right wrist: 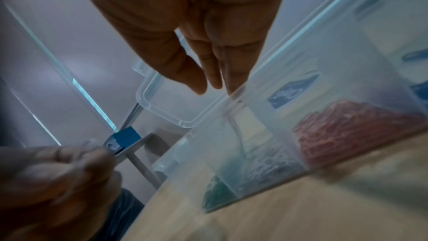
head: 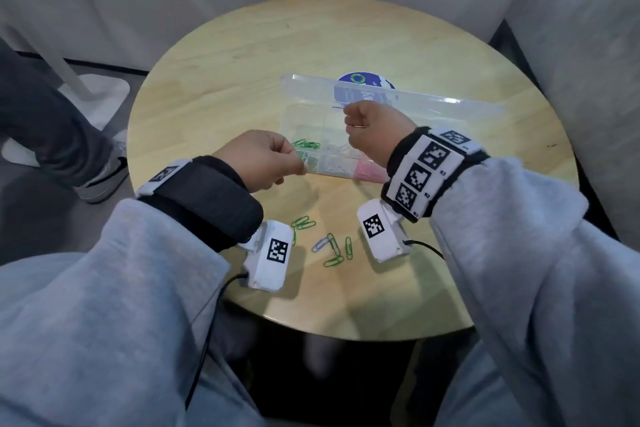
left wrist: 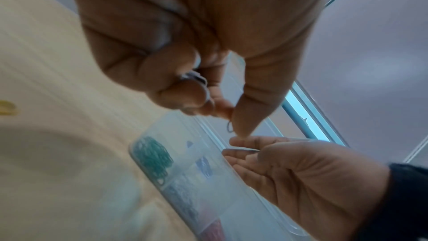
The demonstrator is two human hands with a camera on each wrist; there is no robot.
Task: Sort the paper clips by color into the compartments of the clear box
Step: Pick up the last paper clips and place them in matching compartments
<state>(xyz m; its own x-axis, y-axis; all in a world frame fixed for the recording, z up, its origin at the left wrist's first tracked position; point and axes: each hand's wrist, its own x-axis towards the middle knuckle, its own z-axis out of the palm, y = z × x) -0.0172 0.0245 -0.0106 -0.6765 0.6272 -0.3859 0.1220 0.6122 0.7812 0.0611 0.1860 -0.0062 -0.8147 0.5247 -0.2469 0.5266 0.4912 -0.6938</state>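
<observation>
From the head view, the left hand (head: 266, 159) and right hand (head: 375, 130) hover over the clear box (head: 467, 125) on the round surface (head: 242, 55). Green clips (head: 306, 144) fill a near-left compartment; loose clips (head: 332, 246) lie on the surface nearer the person. From the left wrist, the left fingers curl round some pale clips (left wrist: 197, 78), the thumb tip pinching what seems a thin wire. From the right wrist, the right fingers (right wrist: 197, 74) hang nearly straight, holding nothing visible, above red clips (right wrist: 347, 131).

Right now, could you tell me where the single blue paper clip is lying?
In the head view, the blue paper clip lies on the round table, among loose green clips between the wrists, nearer the person than the clear box.
</observation>
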